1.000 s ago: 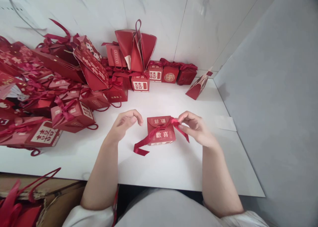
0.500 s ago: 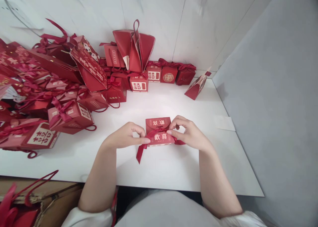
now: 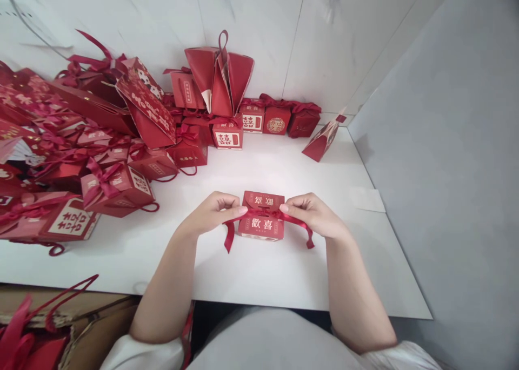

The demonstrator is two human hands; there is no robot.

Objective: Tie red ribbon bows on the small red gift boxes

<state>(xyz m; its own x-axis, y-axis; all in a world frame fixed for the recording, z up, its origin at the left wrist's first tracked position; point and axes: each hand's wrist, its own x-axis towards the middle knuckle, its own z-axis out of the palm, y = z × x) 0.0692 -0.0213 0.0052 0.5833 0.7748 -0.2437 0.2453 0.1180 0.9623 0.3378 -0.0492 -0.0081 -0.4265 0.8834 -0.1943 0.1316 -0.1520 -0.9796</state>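
small red box (image 3: 261, 228): front 歡喜, lid 歡喜 upside down | gift box (image 3: 228, 138): label 囍 | gift box (image 3: 252, 121): label 囍

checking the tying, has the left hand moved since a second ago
Yes: the left hand moved right, toward the small red box, and now pinches the ribbon.

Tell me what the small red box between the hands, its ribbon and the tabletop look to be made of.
Small red box: likely printed card, matte, with crisp folded edges and pale characters. Ribbon: looks like satin fabric, soft sheen, limp tails; the left hand and right hand pinch it taut across the box. Tabletop: smooth white board, perhaps laminate, faintly glossy with a thin edge.
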